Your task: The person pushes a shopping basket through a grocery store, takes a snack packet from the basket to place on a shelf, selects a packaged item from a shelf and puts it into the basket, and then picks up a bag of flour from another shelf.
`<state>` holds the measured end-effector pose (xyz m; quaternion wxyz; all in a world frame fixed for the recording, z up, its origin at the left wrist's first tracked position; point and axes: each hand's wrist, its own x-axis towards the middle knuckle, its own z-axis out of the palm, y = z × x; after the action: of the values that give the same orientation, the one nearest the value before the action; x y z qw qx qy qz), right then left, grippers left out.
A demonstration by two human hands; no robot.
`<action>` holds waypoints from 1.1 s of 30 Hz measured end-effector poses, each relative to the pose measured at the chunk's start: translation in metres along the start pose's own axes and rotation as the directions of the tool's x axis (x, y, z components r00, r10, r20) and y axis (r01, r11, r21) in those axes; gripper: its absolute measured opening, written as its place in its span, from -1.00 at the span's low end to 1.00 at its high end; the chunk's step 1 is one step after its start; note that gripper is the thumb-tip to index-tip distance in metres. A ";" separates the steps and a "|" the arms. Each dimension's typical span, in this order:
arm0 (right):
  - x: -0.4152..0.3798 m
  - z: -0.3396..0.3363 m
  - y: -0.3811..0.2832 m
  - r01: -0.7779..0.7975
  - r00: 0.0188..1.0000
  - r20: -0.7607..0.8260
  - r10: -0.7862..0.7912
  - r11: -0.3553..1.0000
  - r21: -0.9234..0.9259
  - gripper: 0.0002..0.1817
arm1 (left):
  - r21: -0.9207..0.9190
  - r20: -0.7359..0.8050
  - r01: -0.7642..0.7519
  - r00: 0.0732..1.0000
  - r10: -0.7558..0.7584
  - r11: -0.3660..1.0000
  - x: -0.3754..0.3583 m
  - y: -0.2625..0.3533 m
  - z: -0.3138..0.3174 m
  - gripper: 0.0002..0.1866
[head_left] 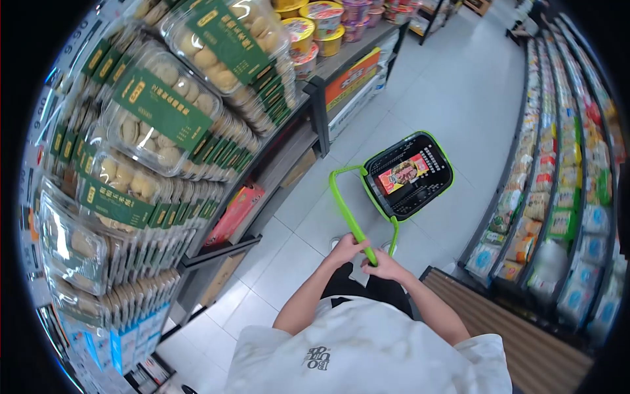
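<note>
A black shopping basket [430,199] with a bright green rim stands out ahead of me over the tiled floor, and a red and yellow food packet [401,174] lies inside it. Its long green handle [348,209] reaches back toward my body. My left hand [348,249] is closed around the handle near its end. Close beside it, my right hand [385,265] also grips the handle, fingers wrapped round it. Whether the basket rests on wheels cannot be seen.
On the left, a shelf holds stacked clear boxes of pastries [161,111] with green labels. Instant noodle tubs [321,29] stand beyond it. Shelves of bagged goods [561,197] line the right side, near a brown slatted surface [505,335]. Pale floor tiles [433,85] run between. A person [528,20] is far off.
</note>
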<state>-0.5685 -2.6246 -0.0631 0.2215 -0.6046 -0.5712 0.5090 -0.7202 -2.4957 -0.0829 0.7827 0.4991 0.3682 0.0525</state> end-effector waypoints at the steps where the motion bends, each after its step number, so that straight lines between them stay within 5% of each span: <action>1: -0.008 -0.001 -0.016 -0.245 0.960 -0.013 0.279 0.863 0.441 -0.57 | -0.006 0.069 0.007 0.998 -0.007 1.000 0.002 0.009 0.006 -0.76; 4: -0.034 0.009 -0.004 -0.316 0.898 -0.339 0.282 0.948 -0.049 -0.57 | 0.149 0.229 0.034 0.971 -0.068 0.988 0.004 0.017 0.013 -0.74; 5: -0.043 0.016 0.004 -0.264 0.899 -0.377 0.223 0.963 -0.061 -0.56 | 0.254 0.313 0.074 0.937 -0.154 0.964 -0.003 0.016 0.012 -0.73; 7: -0.056 0.020 0.001 -0.338 0.913 -0.293 0.282 0.928 -0.159 -0.55 | 0.459 0.430 0.102 0.844 -0.321 0.882 -0.012 0.029 -0.003 -0.72; 10: -0.062 0.030 0.010 -0.361 0.923 -0.236 0.303 0.895 -0.262 -0.58 | 0.642 0.245 0.117 0.905 -0.347 0.758 -0.040 0.063 -0.007 -0.71; 13: -0.077 0.036 0.035 -0.380 0.922 -0.210 0.326 0.869 -0.316 -0.64 | 0.818 0.178 -0.112 0.982 -0.063 0.564 -0.050 0.100 0.004 -0.70; 16: -0.098 0.009 0.068 -0.453 0.891 -0.214 0.400 0.815 -0.363 -0.71 | 0.783 0.462 -0.551 0.826 0.322 0.290 -0.020 0.085 0.008 -0.67; 19: -0.122 -0.019 0.101 -0.523 0.853 -0.257 0.455 0.746 -0.413 -0.74 | 0.745 0.567 -0.654 0.726 0.389 0.134 0.021 0.066 0.029 -0.61; 22: -0.143 -0.047 0.140 -0.559 0.829 -0.269 0.490 0.697 -0.449 -0.76 | 0.814 0.569 -0.572 0.820 0.067 0.099 0.064 0.050 0.054 -0.54; 25: -0.153 -0.079 0.154 -0.588 0.806 -0.264 0.530 0.670 -0.453 -0.78 | 0.846 0.533 -0.516 0.815 -0.229 0.134 0.102 0.051 0.086 -0.50; 33: -0.185 -0.173 0.212 -0.512 0.859 -0.264 0.439 0.744 -0.429 -0.86 | 0.883 0.459 -0.464 0.824 -0.333 0.070 0.181 0.063 0.176 -0.46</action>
<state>-0.2884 -2.7931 -0.1096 -0.0334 -0.8013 -0.4888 0.3433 -0.4613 -2.5136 -0.0856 0.2902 0.9003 0.0290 -0.3231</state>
